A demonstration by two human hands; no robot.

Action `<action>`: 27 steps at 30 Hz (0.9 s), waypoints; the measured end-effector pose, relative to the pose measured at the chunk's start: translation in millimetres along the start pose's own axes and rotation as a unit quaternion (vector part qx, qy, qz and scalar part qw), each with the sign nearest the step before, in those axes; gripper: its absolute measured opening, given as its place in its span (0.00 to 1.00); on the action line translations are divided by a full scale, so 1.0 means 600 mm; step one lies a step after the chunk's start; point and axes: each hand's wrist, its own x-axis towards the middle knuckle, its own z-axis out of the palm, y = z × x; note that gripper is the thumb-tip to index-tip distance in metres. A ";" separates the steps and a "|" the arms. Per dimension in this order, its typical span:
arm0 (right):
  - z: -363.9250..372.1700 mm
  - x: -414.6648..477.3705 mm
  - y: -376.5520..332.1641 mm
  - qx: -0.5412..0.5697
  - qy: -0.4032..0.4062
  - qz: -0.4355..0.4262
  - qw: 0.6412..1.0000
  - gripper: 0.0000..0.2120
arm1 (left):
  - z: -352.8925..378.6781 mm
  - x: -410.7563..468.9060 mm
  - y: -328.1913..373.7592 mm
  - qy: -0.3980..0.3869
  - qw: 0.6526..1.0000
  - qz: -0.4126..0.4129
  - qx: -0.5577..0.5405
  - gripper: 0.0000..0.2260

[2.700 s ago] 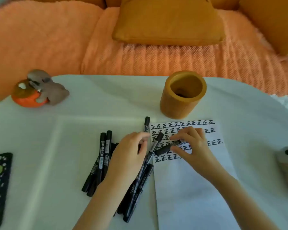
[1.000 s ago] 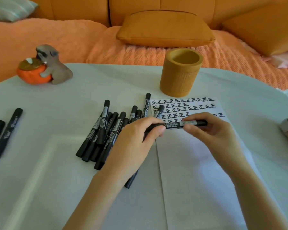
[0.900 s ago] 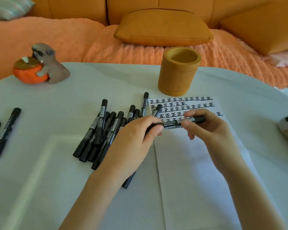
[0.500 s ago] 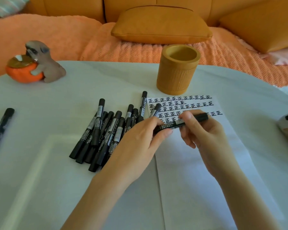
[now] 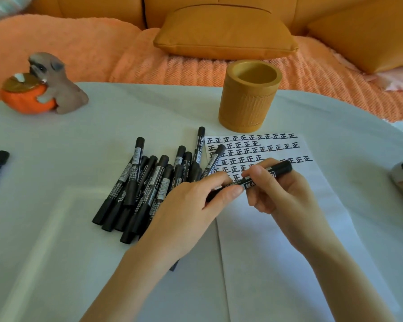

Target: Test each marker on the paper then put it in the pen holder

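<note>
I hold one black marker (image 5: 261,180) above the paper (image 5: 277,240). My left hand (image 5: 191,205) pinches one end and my right hand (image 5: 282,194) curls its fingers (image 5: 256,173) round the barrel. Test marks fill the paper's top rows, but the pen holder (image 5: 249,105) shows no markers and a pile of markers (image 5: 149,182) waits on the table (image 5: 56,228). I judge that most of the work is left.

The marker (image 5: 261,177) is black with a pale grey label band printed in dark characters, and the pile of markers (image 5: 149,182) is the same black, each with a white label of small black print and barcode stripes. The paper (image 5: 277,240) is white with rows of one repeated black character across its top, and the tablecloth (image 5: 56,159) is plain white. The pen holder (image 5: 248,105) is ochre yellow with fine vertical ribbing low on its wall, the cushion (image 5: 223,33) plain mustard, the throw (image 5: 172,68) salmon-orange in a ribbed weave, and the dog figurine (image 5: 56,87) grey-brown with a bright orange fruit (image 5: 26,101).
</note>
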 end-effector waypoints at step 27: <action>0.016 0.022 0.023 0.005 0.148 0.007 0.989 0.07 | -0.042 0.002 -0.040 0.048 0.998 0.012 0.043 0.10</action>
